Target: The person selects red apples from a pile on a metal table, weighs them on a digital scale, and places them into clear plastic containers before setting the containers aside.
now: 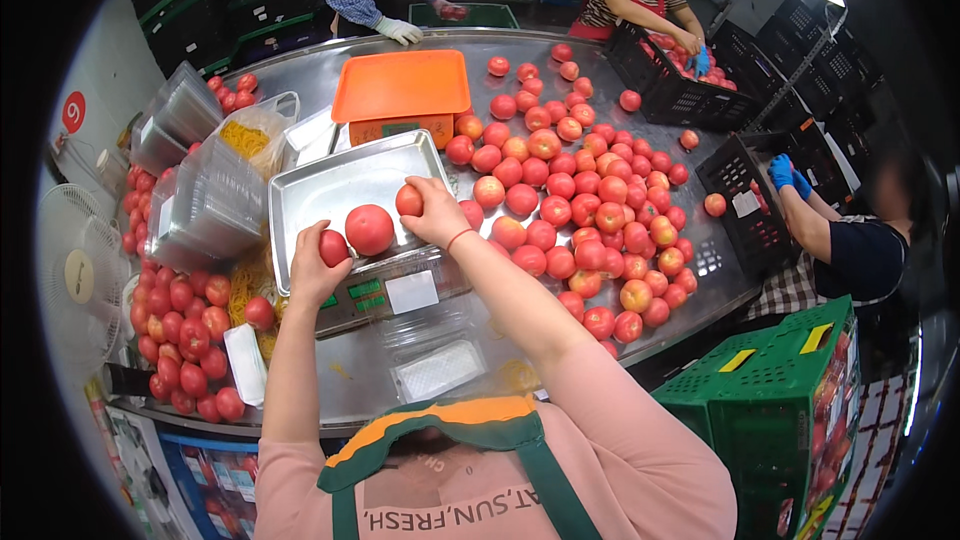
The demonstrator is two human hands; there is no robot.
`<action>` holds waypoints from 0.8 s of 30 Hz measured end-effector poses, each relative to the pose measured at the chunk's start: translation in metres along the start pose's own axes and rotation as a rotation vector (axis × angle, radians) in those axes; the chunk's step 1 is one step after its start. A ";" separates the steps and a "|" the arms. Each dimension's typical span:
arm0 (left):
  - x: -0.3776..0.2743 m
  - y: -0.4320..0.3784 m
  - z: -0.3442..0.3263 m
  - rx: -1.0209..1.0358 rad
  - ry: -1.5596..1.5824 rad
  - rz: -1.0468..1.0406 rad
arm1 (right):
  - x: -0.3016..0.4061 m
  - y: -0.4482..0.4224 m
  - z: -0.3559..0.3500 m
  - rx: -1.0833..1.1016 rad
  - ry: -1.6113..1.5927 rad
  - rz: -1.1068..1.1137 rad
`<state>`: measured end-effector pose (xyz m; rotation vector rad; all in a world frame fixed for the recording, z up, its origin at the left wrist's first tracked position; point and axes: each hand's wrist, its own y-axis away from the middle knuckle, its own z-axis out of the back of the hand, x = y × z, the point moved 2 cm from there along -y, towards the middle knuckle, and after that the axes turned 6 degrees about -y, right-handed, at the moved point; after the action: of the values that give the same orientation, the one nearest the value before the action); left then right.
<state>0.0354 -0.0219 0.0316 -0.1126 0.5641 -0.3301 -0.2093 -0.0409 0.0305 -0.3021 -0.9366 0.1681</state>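
Observation:
My left hand [313, 270] curls around a small tomato [333, 247] at the near left of a metal weighing pan [375, 154]. Another tomato [409, 200] sits in the grasp of my right hand [436, 215], over the pan's right side. Between the two hands a larger tomato [370, 229] rests in the pan. Below the pan is the body of a digital scale [356, 304] with green displays, partly covered by my left forearm. A clear plastic tray [439, 371] with a white pad lies on the metal table in front of me.
Many loose tomatoes [592, 187] spread to my right, others [187, 330] to my left. Stacked clear trays [210, 202], yellow netting [244, 139] and an orange-topped scale [401, 86] stand around the pan. Co-workers handle black crates [660, 82]; a green crate [757, 382] stands near right.

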 end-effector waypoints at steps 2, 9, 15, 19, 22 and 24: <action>0.007 0.010 0.003 -0.127 0.429 0.260 | -0.014 0.008 0.008 0.000 -0.335 -0.177; -0.044 0.079 -0.006 0.255 1.976 0.571 | -0.004 0.102 0.063 0.215 -1.285 -0.486; -0.085 0.134 -0.035 0.295 0.200 -0.490 | 0.041 0.174 0.052 0.672 -0.005 -0.058; -0.078 0.156 -0.081 0.223 -0.367 -0.686 | 0.025 0.165 0.027 0.708 0.069 0.009; -0.080 0.151 -0.084 0.292 -0.330 -0.637 | 0.047 0.110 0.024 0.265 0.073 0.282; -0.083 0.149 -0.084 0.313 -0.304 -0.606 | 0.072 0.070 0.015 0.106 0.034 0.295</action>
<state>-0.0350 0.1454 -0.0261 -0.0267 0.1588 -0.9684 -0.1798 0.0478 0.0709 -0.3431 -0.8430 0.4803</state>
